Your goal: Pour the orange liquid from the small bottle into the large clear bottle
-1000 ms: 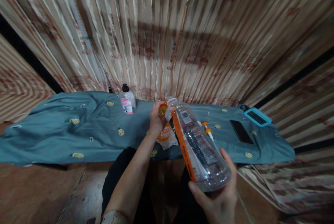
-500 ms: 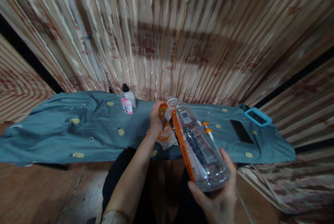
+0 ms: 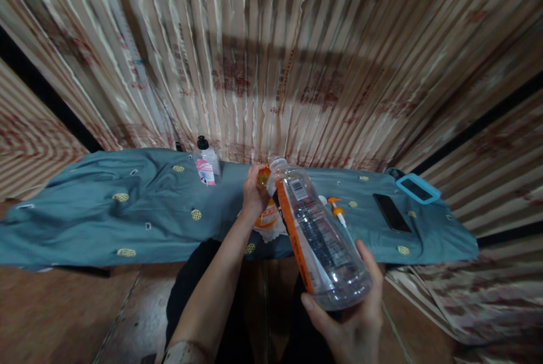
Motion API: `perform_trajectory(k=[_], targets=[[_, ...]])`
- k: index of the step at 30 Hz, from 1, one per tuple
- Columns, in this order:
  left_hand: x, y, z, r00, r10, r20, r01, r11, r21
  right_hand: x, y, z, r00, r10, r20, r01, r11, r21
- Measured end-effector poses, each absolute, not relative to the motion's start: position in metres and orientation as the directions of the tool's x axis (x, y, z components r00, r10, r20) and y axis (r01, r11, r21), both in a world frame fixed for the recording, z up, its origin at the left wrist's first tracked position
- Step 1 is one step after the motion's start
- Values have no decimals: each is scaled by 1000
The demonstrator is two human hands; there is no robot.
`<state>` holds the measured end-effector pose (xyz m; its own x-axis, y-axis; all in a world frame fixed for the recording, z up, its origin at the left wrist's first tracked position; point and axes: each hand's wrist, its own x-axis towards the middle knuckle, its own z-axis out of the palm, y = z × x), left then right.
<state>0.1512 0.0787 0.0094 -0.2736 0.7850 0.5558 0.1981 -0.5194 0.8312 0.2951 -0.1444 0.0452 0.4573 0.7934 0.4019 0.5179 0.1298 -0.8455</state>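
Observation:
My right hand grips the base of a large clear plastic bottle with an orange-striped label. The bottle is tilted, and its open mouth points at the top of a small orange bottle. My left hand is closed round the top of that orange bottle, which stands on a white cloth on the blue-green sheet. Only a little clear liquid shows in the big bottle.
A clear bottle with a black cap and pink label stands at the back. An orange and white pump head lies right of the bottles. A black phone and a blue-framed device lie further right. Striped curtains hang behind.
The large bottle and my right hand have drifted slightly left and up. My left hand keeps its hold on the orange bottle.

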Motion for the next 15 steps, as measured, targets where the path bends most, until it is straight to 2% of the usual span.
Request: perform_trajectory(k=[6,15], targets=[[151,77,13,-270,784,559,226,-513,828,294,-145,46,450,785,425,540,140,-830],[151,76,14,-259,768,585,270,-524,808,299,-143,45,481,815,324,407,120,-906]])
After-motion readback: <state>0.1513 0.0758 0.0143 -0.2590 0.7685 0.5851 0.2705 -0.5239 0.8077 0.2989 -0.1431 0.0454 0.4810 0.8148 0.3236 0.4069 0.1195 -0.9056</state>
